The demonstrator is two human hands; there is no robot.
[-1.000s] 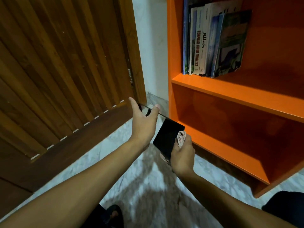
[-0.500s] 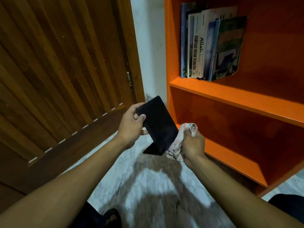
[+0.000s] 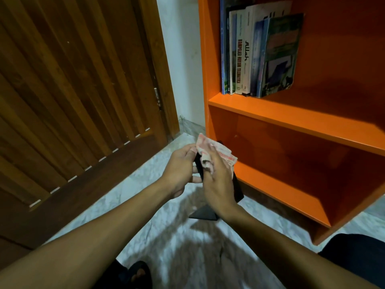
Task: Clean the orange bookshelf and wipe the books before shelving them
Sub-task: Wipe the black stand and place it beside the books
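Both forearms reach forward, meeting before orange bookshelf [image 3: 295, 119] lower compartment. Left hand [image 3: 180, 163] grips black book [image 3: 237, 189] left edge. Right hand [image 3: 216, 180] presses cloth [image 3: 216, 150] flat onto cover, fingers spread.

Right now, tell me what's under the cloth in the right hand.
The cloth lies on a black book gripped by the left hand. The right hand presses it down, hiding most of the cover.
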